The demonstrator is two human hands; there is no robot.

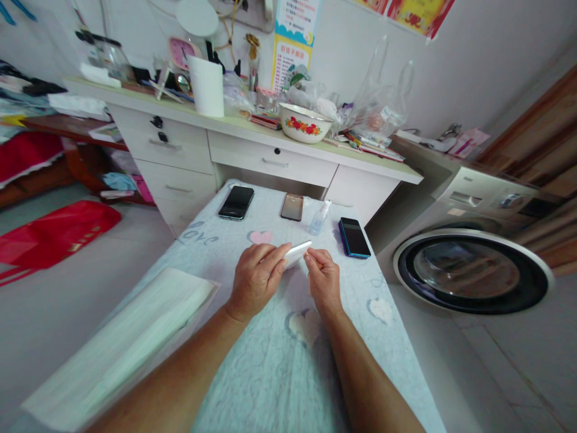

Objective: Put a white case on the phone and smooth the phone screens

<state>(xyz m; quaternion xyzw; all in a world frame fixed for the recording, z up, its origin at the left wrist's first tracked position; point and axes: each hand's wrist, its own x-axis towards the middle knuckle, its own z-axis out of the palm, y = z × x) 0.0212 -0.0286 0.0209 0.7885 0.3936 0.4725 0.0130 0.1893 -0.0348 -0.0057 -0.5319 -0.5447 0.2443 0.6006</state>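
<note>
My left hand (259, 273) is closed around a slim white phone (297, 252), held tilted above the cloth-covered table. My right hand (323, 273) is at the phone's right end, its thumb and forefinger pinched together against the edge. Whatever sits between those fingertips is too small to make out. Beyond the hands lie a black phone (237, 202), a brownish phone case (292, 207), a small clear spray bottle (318, 220) and a dark phone with a blue edge (355, 237).
A long pack of white sheets (130, 337) lies along the table's left side. Behind the table stands a white desk (270, 159) bearing a flowered enamel bowl (305, 123) and clutter. To the right is a washing machine (469, 270); a red bag (58, 234) lies on the left floor.
</note>
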